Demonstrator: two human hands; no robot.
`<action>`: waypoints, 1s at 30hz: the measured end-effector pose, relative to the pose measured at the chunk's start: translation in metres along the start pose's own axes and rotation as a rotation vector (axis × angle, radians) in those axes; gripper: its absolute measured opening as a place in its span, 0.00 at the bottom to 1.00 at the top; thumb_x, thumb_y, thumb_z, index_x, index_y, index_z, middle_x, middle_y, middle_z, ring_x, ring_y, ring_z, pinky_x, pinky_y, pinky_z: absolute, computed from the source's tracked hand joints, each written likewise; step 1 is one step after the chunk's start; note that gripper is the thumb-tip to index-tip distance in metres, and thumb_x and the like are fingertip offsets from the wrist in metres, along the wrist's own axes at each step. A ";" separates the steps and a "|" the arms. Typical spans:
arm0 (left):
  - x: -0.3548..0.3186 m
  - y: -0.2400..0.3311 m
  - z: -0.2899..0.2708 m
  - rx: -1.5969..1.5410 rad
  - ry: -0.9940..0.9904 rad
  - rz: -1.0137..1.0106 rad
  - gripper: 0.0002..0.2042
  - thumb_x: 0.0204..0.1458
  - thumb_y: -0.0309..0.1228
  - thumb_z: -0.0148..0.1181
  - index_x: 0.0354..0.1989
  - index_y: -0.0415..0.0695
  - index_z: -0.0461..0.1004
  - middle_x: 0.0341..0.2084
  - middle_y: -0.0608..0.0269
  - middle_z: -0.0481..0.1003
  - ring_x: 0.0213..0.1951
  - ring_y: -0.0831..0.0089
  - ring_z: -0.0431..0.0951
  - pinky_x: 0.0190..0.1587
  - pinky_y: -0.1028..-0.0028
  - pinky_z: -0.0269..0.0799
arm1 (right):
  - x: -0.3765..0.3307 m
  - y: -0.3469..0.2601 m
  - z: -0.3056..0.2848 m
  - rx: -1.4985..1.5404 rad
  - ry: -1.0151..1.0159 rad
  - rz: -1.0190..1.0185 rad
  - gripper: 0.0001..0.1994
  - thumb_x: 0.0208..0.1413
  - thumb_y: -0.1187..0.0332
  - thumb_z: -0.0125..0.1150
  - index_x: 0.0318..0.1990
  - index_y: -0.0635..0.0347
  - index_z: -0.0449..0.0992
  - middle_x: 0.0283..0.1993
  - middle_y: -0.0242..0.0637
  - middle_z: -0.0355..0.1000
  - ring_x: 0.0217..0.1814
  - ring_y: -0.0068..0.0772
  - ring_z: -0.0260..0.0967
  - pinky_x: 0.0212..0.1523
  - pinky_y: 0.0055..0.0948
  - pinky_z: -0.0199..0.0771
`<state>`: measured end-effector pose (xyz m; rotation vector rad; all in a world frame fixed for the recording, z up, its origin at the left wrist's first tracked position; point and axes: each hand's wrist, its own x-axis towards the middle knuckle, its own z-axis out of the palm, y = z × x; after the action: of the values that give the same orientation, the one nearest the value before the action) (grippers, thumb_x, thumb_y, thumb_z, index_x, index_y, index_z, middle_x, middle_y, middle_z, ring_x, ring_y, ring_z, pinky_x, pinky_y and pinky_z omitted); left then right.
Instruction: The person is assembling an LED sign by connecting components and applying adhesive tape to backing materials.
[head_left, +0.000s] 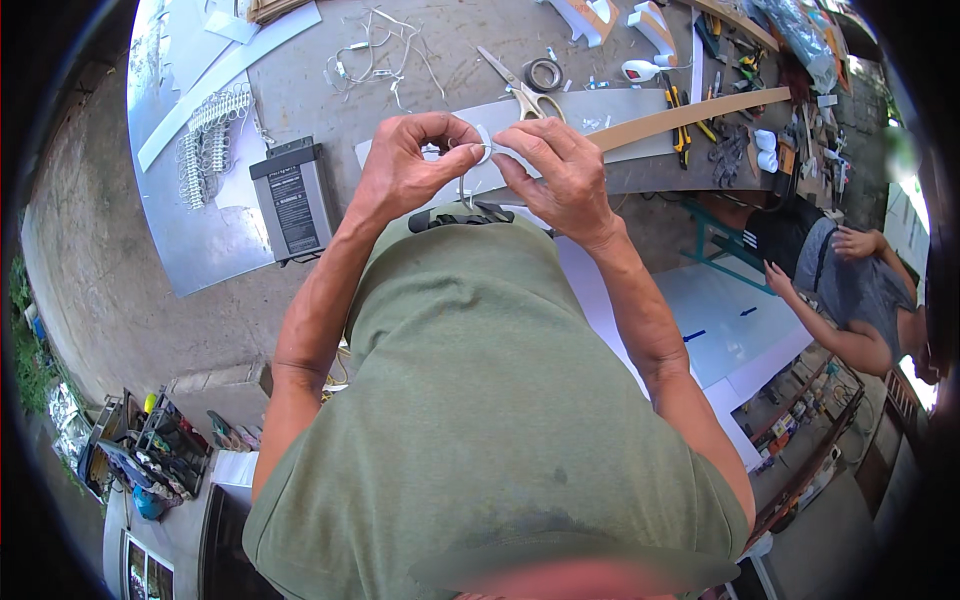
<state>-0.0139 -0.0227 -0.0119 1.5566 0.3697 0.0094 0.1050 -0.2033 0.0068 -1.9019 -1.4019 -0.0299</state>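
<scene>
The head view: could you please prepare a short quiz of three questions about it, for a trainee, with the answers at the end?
1. True or false: the black tape roll lies beside the scissors.
2. Where is the grey box? A) between the hands; B) left of the left hand; C) right of the right hand.
3. Fill in: the left hand pinches a small ____ piece.

Key: 1. True; 2. B; 3. white.

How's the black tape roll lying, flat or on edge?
Flat: the black tape roll shows its round face and centre hole from above.
</scene>
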 end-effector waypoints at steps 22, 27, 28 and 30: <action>0.000 0.001 0.014 0.168 0.053 0.130 0.06 0.50 0.26 0.67 0.33 0.35 0.83 0.25 0.65 0.82 0.29 0.82 0.76 0.35 0.76 0.73 | -0.009 0.002 0.006 -0.002 0.007 0.023 0.09 0.43 0.77 0.71 0.33 0.57 0.78 0.31 0.33 0.75 0.30 0.33 0.74 0.29 0.32 0.76; 0.000 -0.005 0.020 0.193 0.105 0.313 0.04 0.47 0.22 0.68 0.31 0.37 0.82 0.27 0.61 0.82 0.29 0.77 0.79 0.36 0.74 0.75 | -0.013 -0.011 0.011 0.175 0.031 0.291 0.05 0.46 0.77 0.67 0.31 0.59 0.77 0.27 0.31 0.73 0.24 0.24 0.70 0.24 0.26 0.70; 0.001 -0.007 0.021 0.192 0.106 0.313 0.04 0.47 0.22 0.68 0.31 0.37 0.82 0.27 0.61 0.82 0.29 0.77 0.79 0.36 0.74 0.75 | -0.014 -0.015 0.010 0.291 0.017 0.484 0.03 0.49 0.77 0.65 0.30 0.60 0.77 0.25 0.31 0.72 0.22 0.21 0.68 0.21 0.24 0.67; 0.005 -0.011 0.025 0.338 0.174 0.586 0.04 0.45 0.21 0.68 0.30 0.41 0.81 0.23 0.59 0.79 0.28 0.68 0.80 0.33 0.71 0.75 | -0.017 -0.011 0.011 0.779 0.032 0.875 0.01 0.51 0.76 0.64 0.30 0.61 0.77 0.25 0.30 0.72 0.21 0.19 0.65 0.19 0.22 0.63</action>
<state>-0.0055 -0.0459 -0.0241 1.9594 0.0374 0.5645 0.0846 -0.2097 -0.0022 -1.6374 -0.3439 0.7820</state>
